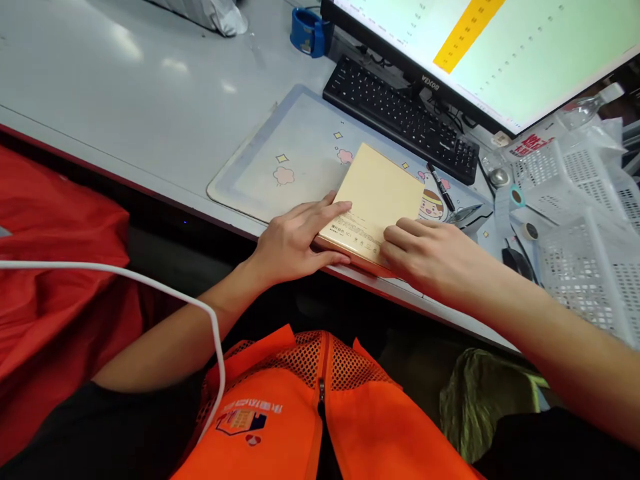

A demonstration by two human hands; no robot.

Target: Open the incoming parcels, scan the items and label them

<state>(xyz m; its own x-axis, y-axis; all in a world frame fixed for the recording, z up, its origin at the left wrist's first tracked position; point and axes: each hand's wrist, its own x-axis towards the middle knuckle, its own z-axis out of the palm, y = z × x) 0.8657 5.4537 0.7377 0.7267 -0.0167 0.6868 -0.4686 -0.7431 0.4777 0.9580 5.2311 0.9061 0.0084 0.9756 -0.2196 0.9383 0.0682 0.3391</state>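
A flat, pale-gold cardboard box with small print and symbols along its near edge lies on the desk mat, its near side close to the desk edge. My left hand grips its near left corner, fingers over the top face and thumb against the front side. At the near right corner, my right hand is closed, its curled fingers against the box and its thumb hidden underneath. Just beyond the box lies a black marker pen.
Behind the mat are a black keyboard and a monitor. A blue tape roll stands at the back. White plastic baskets, a label roll and a mouse are on the right. A white cable crosses my left arm.
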